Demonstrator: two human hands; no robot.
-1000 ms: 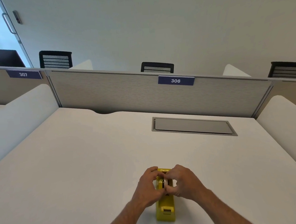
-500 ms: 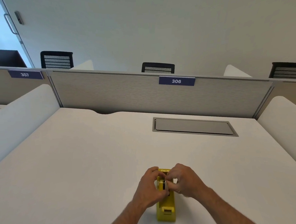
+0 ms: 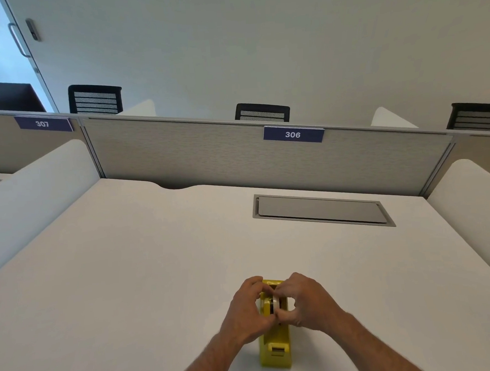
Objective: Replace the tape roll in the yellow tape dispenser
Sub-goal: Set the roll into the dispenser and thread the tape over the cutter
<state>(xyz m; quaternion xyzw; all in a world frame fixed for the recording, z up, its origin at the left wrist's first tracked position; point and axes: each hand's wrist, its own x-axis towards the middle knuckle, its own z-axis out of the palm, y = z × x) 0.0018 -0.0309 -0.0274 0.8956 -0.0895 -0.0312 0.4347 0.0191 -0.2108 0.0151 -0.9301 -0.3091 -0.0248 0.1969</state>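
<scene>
- Head view: a yellow tape dispenser point(image 3: 274, 347) stands on a white desk point(image 3: 129, 278), close to the near edge, with its cutter end toward the person.
- The left hand point(image 3: 247, 310) wraps the dispenser's left side, fingers point(image 3: 251, 285) curled over the far end, apparently bracing it.
- The right hand point(image 3: 306, 300) comes in from the right. Its thumb and fingertips are closed in a pinch on a pale tape roll point(image 3: 275, 305), which stands on edge in the dispenser's cradle.
- Whether the roll is seated on its spindle or part way out cannot be told; the fingers hide the hub.
- A grey cable hatch point(image 3: 322, 210) lies flush in the desk, well apart. A partition point(image 3: 236, 157) labelled 306 stands behind.
- Likely risks: the roll could jam if it is pulled or pushed at a tilt against the cradle walls.
- The dispenser could slide or tip toward the near desk edge if the left hand loosens.
- The hub could drop out unseen, since both hands cover it.
</scene>
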